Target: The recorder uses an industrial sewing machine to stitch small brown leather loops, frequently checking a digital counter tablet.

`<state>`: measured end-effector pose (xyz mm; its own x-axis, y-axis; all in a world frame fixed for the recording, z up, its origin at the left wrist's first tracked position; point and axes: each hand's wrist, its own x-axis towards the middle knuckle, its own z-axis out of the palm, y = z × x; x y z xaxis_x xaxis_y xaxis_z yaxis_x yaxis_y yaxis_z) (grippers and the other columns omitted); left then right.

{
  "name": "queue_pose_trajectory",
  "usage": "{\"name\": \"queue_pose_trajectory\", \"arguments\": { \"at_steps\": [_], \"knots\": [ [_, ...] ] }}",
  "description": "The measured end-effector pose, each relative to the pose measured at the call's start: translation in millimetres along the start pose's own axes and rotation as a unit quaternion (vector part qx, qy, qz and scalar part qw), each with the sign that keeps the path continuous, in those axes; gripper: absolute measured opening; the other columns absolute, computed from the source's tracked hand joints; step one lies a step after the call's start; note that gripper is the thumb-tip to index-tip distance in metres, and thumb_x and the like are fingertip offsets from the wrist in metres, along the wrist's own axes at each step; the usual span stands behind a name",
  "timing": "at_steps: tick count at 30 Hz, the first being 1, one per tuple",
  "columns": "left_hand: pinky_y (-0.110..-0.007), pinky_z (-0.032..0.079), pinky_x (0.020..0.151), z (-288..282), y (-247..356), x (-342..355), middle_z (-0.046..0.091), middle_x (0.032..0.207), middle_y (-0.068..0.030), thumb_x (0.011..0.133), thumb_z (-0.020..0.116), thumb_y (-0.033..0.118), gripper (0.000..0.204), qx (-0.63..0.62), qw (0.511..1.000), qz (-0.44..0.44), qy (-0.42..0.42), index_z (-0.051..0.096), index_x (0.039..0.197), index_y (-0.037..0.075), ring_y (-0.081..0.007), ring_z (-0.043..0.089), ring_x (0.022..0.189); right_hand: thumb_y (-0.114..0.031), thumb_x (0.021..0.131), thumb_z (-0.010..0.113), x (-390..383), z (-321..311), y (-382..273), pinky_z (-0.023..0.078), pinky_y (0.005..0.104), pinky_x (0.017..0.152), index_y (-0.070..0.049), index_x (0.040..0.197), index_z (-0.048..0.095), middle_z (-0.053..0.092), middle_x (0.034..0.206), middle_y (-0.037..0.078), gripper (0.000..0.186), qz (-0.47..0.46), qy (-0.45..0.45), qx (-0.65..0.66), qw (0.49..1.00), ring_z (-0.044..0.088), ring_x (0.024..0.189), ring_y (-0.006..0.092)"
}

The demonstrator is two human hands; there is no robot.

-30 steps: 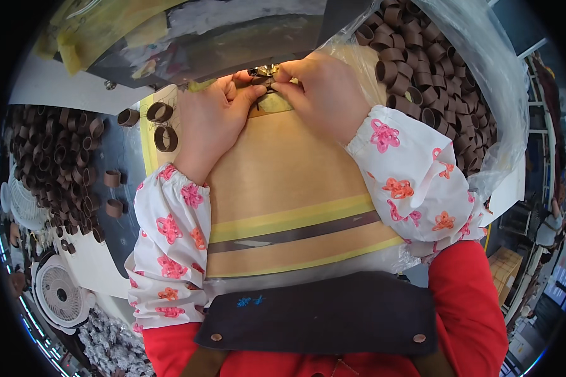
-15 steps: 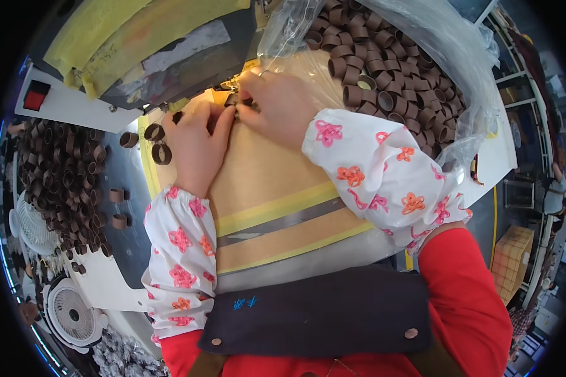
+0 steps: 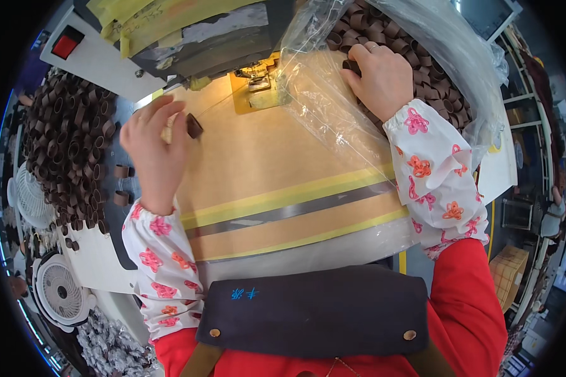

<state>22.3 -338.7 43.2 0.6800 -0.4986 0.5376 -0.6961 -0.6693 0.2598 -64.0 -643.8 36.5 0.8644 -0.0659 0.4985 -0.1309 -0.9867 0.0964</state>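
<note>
My left hand (image 3: 154, 135) hovers left of the sewing machine, fingers loosely curled and apart, slightly blurred. A dark brown loop (image 3: 194, 125) is just right of its thumb; I cannot tell whether they touch. My right hand (image 3: 380, 81) is at the clear plastic bag (image 3: 314, 103) of brown loops (image 3: 437, 94), its thumb and forefinger closed on a dark brown loop (image 3: 349, 66). The machine's lit stitching area (image 3: 258, 85), with a metal foot, sits between my hands, with no hand on it.
A paper-covered work surface (image 3: 258, 151) has yellow tape bands. A heap of brown loops (image 3: 69, 144) lies left, beside white fans (image 3: 61, 292). A red switch (image 3: 65, 45) is on the machine's panel. A cardboard box (image 3: 506, 273) and another person (image 3: 550, 213) are at right.
Both hands have left the stitching area: my left hand moved left and its fingers spread, my right hand moved right into the bagged loops. The camera view has shifted too.
</note>
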Motion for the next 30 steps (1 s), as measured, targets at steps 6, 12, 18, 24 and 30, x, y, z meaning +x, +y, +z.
{"name": "queue_pose_trajectory", "arguments": {
  "at_steps": [6,12,18,24,30],
  "knots": [
    [-0.042,0.039,0.082,62.8,42.7,6.6,0.057,0.1,-0.0192,0.079,0.053,0.008,0.032,-0.084,0.994,0.032,-0.057,0.052,0.108,-0.005,-0.0358,0.051,0.092,-0.019,0.071,0.066,7.9,1.7,-8.9,0.047,0.0337,0.058,-0.008,0.083,0.058,0.058,0.077,0.006,0.018,-0.012,0.011,0.055,0.998,0.058,0.066,0.023],
    [-0.037,0.045,0.062,67.7,35.5,12.6,0.059,0.081,-0.0143,0.08,0.057,0.012,0.029,-0.177,0.981,-0.043,-0.067,0.053,0.105,-0.001,-0.0294,0.056,0.067,-0.009,0.073,0.065,9.5,7.2,-72.2,0.046,0.0328,0.056,-0.006,0.088,0.057,0.058,0.078,0.01,0.017,-0.08,-0.008,0.352,0.933,0.057,0.062,0.0245],
    [-0.024,0.039,0.052,53.7,34.0,15.8,0.053,0.064,-0.0047,0.073,0.07,0.016,0.032,-0.337,0.925,-0.102,-0.142,0.059,0.099,0.003,-0.0109,0.048,0.055,-0.007,0.071,0.065,10.3,33.7,-92.8,0.046,0.0343,0.056,-0.004,0.092,0.053,0.058,0.076,0.012,0.024,-0.031,-0.082,0.399,0.913,0.056,0.062,0.0285],
    [-0.024,0.041,0.053,63.5,25.2,14.9,0.057,0.064,-0.0052,0.073,0.069,0.016,0.022,-0.379,0.91,-0.122,-0.112,0.062,0.088,0.0,-0.0103,0.05,0.056,-0.003,0.07,0.066,11.6,21.9,-87.8,0.045,0.0283,0.053,-0.002,0.085,0.054,0.059,0.078,0.009,0.02,0.016,-0.113,0.475,0.872,0.056,0.059,0.0206],
    [-0.025,0.043,0.054,66.1,29.9,17.1,0.059,0.065,-0.0066,0.073,0.069,0.015,0.02,-0.369,0.916,-0.124,-0.1,0.062,0.083,-0.001,-0.0121,0.054,0.056,-0.002,0.07,0.066,7.1,36.6,-79.6,0.045,0.0255,0.055,-0.002,0.075,0.056,0.059,0.078,0.007,0.011,-0.054,0.017,0.472,0.88,0.055,0.06,0.015]
  ]
}}
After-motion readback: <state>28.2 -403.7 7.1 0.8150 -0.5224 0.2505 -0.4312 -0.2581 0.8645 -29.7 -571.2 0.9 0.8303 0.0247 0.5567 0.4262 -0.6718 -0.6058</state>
